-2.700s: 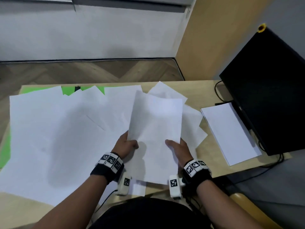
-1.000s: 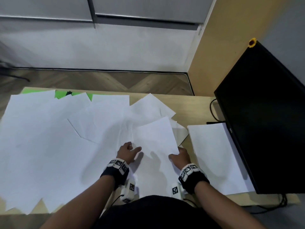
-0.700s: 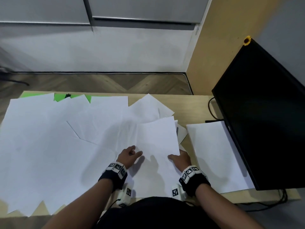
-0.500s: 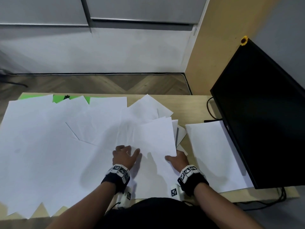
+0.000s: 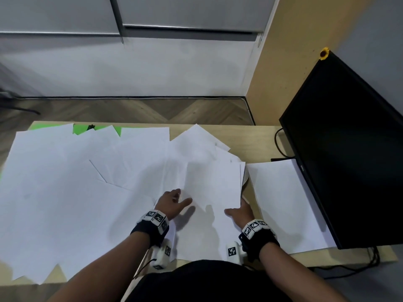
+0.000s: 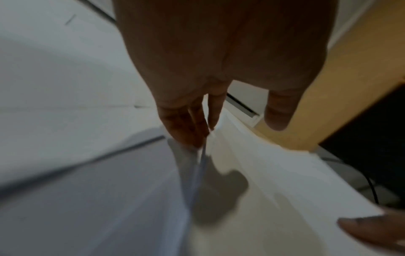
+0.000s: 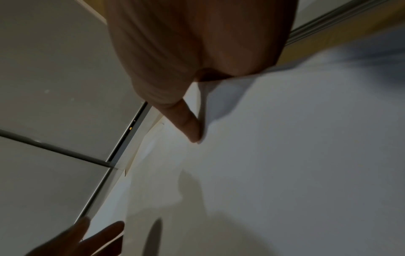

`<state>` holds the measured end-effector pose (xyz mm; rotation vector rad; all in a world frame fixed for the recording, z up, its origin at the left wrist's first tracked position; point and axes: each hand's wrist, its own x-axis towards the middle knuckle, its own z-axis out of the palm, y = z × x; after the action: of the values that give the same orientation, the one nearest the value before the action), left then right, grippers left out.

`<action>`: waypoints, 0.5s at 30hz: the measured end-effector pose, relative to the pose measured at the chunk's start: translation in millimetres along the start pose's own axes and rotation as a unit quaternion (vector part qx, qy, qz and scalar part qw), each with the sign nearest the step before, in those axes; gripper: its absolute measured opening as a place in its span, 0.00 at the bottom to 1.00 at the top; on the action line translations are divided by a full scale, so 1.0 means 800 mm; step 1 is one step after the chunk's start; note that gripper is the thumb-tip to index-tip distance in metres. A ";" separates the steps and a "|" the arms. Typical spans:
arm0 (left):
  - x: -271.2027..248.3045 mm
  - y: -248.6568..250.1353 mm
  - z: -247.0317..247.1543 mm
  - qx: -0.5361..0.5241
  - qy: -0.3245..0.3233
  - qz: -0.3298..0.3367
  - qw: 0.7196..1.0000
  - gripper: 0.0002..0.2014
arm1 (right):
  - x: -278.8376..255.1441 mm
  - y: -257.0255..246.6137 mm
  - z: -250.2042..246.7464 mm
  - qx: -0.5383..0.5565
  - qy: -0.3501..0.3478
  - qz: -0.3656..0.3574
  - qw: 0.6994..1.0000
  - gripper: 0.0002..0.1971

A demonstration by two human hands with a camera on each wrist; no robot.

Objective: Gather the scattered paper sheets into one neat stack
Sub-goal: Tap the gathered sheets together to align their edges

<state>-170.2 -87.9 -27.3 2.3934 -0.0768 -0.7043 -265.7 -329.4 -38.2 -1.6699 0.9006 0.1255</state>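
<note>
Holding a bundle of paper sheets [image 5: 212,192] between them, the left hand [image 5: 171,202] pinches its left edge and the right hand [image 5: 241,211] grips its right edge, above loose sheets [image 5: 65,182] covering the desk [image 5: 257,142].

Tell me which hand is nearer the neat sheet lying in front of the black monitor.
Right. The right hand rests on the gathered sheets' right edge, just beside that neat sheet. The left hand holds their left edge, farther away.
</note>
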 end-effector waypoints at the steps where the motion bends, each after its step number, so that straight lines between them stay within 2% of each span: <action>1: 0.001 -0.003 -0.003 0.042 0.035 -0.006 0.998 0.37 | -0.002 -0.001 -0.002 -0.003 0.012 0.002 1.000 0.28; 3: 0.004 -0.007 -0.009 0.093 0.095 -0.052 0.990 0.35 | -0.003 -0.004 -0.006 0.004 0.041 0.004 0.999 0.28; 4: 0.006 -0.009 -0.011 0.098 0.105 -0.076 0.987 0.36 | -0.003 -0.005 -0.007 0.011 0.048 0.002 0.999 0.29; 7: 0.017 -0.011 -0.010 0.086 0.089 -0.111 0.986 0.41 | -0.003 -0.002 -0.008 0.038 0.049 -0.011 0.998 0.36; 9: 0.021 -0.011 -0.005 0.041 0.088 -0.131 0.987 0.43 | -0.007 -0.003 -0.008 0.046 0.055 -0.018 0.997 0.38; 13: 0.025 -0.013 0.001 -0.050 0.098 -0.145 0.983 0.36 | -0.007 -0.005 -0.012 0.040 0.080 -0.014 0.996 0.34; 15: 0.024 -0.015 0.004 -0.068 0.101 -0.141 0.982 0.29 | -0.002 -0.001 -0.015 0.027 0.084 -0.010 0.996 0.30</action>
<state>-156.8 -84.7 -45.8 2.3518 0.3908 -0.5687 -270.9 -338.8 -33.0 -1.6569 1.0042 -0.0520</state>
